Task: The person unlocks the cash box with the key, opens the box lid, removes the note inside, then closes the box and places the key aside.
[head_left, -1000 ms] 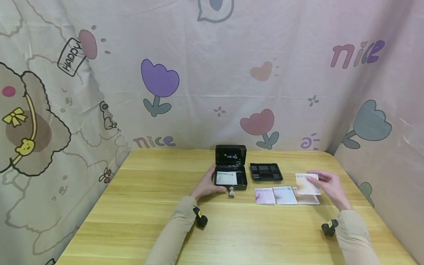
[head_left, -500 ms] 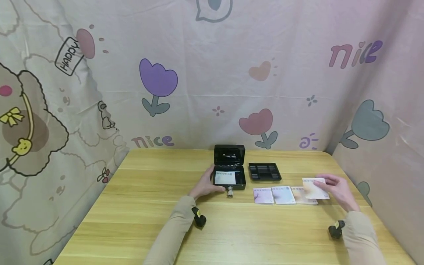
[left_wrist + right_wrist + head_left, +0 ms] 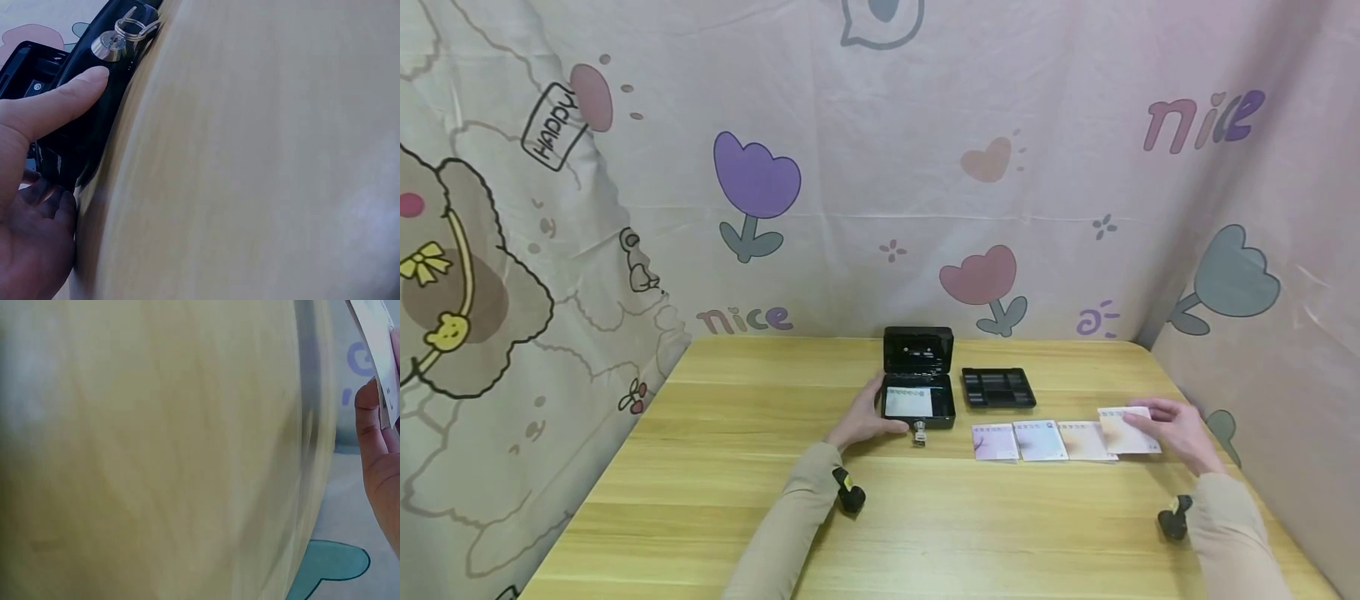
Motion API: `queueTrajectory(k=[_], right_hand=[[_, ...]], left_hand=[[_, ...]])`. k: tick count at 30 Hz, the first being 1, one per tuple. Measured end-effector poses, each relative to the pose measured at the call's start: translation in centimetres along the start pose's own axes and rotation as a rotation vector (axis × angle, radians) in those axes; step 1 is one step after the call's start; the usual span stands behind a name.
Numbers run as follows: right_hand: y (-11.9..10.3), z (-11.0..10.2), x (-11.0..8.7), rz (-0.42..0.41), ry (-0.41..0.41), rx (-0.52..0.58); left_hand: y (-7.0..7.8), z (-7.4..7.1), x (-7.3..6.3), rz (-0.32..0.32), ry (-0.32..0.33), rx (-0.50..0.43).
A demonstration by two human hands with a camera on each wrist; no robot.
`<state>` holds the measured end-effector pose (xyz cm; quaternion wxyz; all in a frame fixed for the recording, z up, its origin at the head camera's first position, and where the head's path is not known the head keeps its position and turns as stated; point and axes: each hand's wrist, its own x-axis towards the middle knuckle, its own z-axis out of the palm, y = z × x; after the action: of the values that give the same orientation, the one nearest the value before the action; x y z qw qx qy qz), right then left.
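A small black cash box (image 3: 945, 405) stands with its lid raised and a pale printed card (image 3: 908, 402) inside. Keys hang from the lock (image 3: 109, 45) on its front. My left hand (image 3: 863, 417) holds the box at its left front corner, thumb on the front face and fingers at the side. My right hand (image 3: 1176, 429) pinches a thin stack of square pale-orange cards (image 3: 1123, 431) between thumb and fingers. In the head view these overlap the right edge of a matching orange card pile (image 3: 1081, 442). Left of it lie a blue card pile (image 3: 1040, 442) and a purple one (image 3: 995, 443).
A black compartment tray (image 3: 997, 389) lies right of the box, behind the card piles. All of it is on a wooden table (image 3: 925, 533). A printed cloth (image 3: 850, 167) hangs close along the table's back edge, with more cloth at both sides.
My right hand has carried the orange cards to the right and slightly toward me, uncovering more of the orange pile. The left hand stays at the box; the view shifts slightly.
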<state>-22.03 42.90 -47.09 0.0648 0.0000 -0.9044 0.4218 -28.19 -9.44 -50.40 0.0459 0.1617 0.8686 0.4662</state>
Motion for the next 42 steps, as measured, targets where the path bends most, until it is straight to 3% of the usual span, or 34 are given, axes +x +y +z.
queueTrajectory(k=[13,26,35,42], right_hand=[[0.9,-1.2,0.2,0.081,-0.013,-0.08],[1.2,-0.3,0.8,0.039,-0.066,-0.246],[1.1,0.0,1.0,0.02,-0.078,-0.296],[1.1,0.3,1.3,0.059,-0.108,-0.311]], left_hand=[[-0.1,-0.1,0.0,-0.011,-0.005,0.006],[0.1,-0.2,-0.2,0.004,-0.009,-0.004],[0.2,-0.1,-0.2,-0.005,-0.008,0.004],[0.4,-0.2,-0.3,-0.018,-0.01,0.007]])
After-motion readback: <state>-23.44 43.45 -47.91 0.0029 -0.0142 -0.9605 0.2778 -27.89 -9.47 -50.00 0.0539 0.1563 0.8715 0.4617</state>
